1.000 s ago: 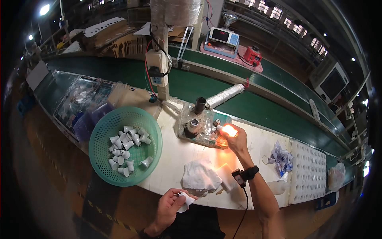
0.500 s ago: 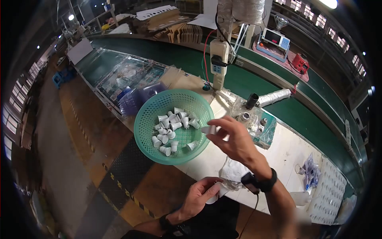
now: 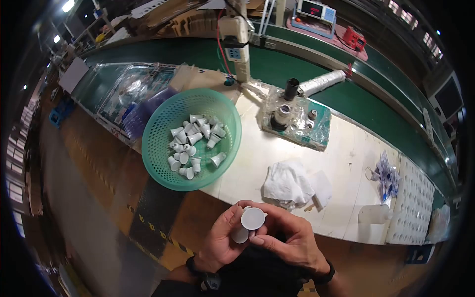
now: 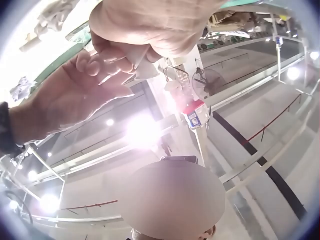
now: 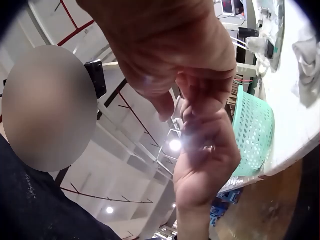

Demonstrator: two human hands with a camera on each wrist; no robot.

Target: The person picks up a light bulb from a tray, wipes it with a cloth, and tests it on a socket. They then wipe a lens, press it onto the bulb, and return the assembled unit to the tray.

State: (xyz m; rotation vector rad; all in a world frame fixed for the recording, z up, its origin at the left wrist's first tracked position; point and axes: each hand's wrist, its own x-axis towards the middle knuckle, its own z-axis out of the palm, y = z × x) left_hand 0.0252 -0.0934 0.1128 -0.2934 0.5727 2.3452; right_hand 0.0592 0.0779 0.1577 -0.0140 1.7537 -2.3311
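Two white cup-shaped bulbs are held close together in front of the body. The left hand [image 3: 225, 240] grips the lower bulb [image 3: 240, 235], its thumb along the side. The upper bulb [image 3: 253, 218] shows its round pale face to the head camera. Around this one, the right hand [image 3: 292, 237] has its thumb below and fingers at the rim. The left wrist view shows the left hand [image 4: 150, 25] over a white cone-shaped bulb [image 4: 132, 52], with the right hand [image 4: 65, 97] beside it. In the right wrist view, the hands largely hide the bulbs.
A green basket [image 3: 232, 116] of white bulbs stands left on the white bench [image 3: 341, 148]. Behind are a plastic-wrapped socket fixture [image 3: 297, 136] and a green conveyor [image 3: 307, 69]. A white cloth [image 3: 287, 184] lies nearest the hands; a white holed tray [image 3: 410, 203] is far right.
The right hand moved from the fixture, where a bulb glowed, to above the basket, then back to the left hand. Another bulb now lies in the basket. The left hand stayed low in front.
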